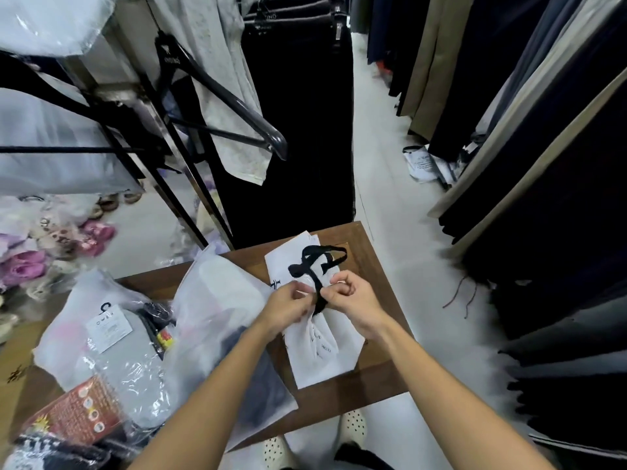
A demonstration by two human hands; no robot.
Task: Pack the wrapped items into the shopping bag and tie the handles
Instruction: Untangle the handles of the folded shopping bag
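A white paper shopping bag (325,357) lies flat on the right end of a brown wooden table (373,252). Its black ribbon handles (317,264) loop up over the bag's far half. My left hand (288,305) and my right hand (353,296) meet over the bag's middle, both pinching the black ribbon where the bag is bunched. A frosted plastic wrapped item (217,300) lies just left of the bag, partly under my left forearm. Further left sits a clear-wrapped grey garment (112,354) with a white tag.
A red printed packet (73,413) lies at the table's near left. Black hangers (217,93) and hanging clothes stand behind the table. Dark garments line the right side of a white floor aisle. Another white bag (424,162) lies on the floor. Slippers (91,232) sit at far left.
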